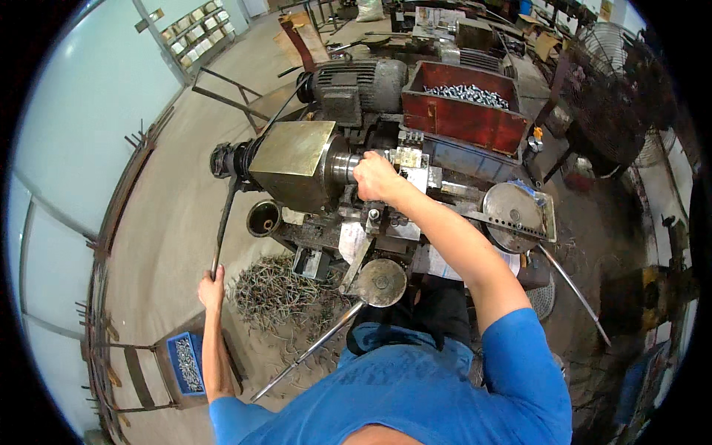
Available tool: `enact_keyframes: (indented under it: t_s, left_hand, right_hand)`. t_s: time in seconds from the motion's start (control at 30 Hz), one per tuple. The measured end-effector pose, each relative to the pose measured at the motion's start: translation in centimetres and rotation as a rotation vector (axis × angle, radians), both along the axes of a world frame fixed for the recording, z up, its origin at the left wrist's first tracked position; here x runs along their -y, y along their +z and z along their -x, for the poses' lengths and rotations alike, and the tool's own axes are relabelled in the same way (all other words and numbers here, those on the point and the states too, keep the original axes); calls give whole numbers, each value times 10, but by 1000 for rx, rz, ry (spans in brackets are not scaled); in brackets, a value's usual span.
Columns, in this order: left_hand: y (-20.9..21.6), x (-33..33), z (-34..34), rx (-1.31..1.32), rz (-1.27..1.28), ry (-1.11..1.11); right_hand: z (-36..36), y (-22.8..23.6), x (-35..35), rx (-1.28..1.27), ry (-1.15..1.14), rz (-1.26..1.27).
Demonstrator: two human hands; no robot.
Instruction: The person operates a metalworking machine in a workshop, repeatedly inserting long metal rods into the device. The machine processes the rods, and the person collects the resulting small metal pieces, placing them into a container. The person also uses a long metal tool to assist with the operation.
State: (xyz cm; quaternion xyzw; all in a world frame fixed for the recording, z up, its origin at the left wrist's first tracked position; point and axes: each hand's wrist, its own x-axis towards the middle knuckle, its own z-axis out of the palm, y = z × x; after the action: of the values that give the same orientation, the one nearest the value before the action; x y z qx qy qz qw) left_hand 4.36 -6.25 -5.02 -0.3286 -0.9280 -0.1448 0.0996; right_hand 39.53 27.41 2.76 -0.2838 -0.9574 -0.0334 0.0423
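Note:
My left hand (211, 288) is wrapped round the lower end of a long dark lever (225, 222), which runs up to the back end of a lathe's spindle. At the front of the spindle, my right hand (376, 176) is closed right by the round steel chuck (343, 168). Whatever its fingers grip is hidden behind the hand. The boxy metal headstock (293, 150) sits between my two hands. Just right of my right hand is the tool slide (417, 178) with its metal blocks.
Metal shavings (278, 297) are heaped on the floor below the lathe. A blue bin (185, 363) of small metal parts stands at the lower left, a red bin (467, 119) of parts behind the slide. Handled round plates (381, 282) jut toward me. An electric motor (360, 85) sits behind.

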Motion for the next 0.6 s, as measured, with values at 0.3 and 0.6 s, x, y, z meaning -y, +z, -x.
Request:
enact_keyframes:
  t_s: [0.3, 0.6]
  left_hand:
    - [16, -12, -64, 153, 16, -30]
    - [0, -18, -5, 902, -217, -327]
  right_hand:
    - [-3, 7, 16, 48, -88, -96]
    - [-84, 81, -13, -350, -187, -193]
